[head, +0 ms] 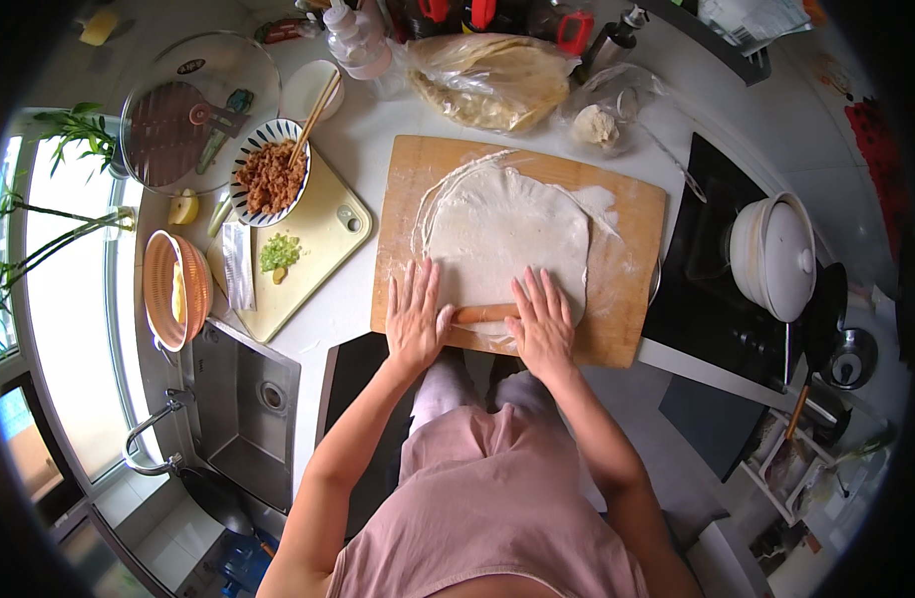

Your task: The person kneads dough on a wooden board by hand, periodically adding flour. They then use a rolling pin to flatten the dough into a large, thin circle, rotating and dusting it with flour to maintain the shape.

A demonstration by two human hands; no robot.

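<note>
A large thin sheet of dough (506, 224) lies on a floured wooden board (628, 224), with one fold along its upper left edge. Across its near part rests a wooden rolling pin (486, 314), whose ends are hidden beneath my palms. My left hand (416, 314) lies flat over the pin's left end, fingers stretched forward and thumb pointing inward. Over the right end is my right hand (541, 318), also flat with fingers extended. Neither hand's fingers wrap around the pin. Loose flour (596, 200) whitens the board beyond the dough's right corner.
Left of the board, a bowl of minced filling (270, 176) with chopsticks (315, 112) overlaps a cutting board (323, 239) bearing chopped greens (280, 253). Bagged flatbreads (495, 82) and bagged dough (596, 125) lie behind. A lidded white pot (771, 254) stands on the right cooktop; a sink (241, 411) is left.
</note>
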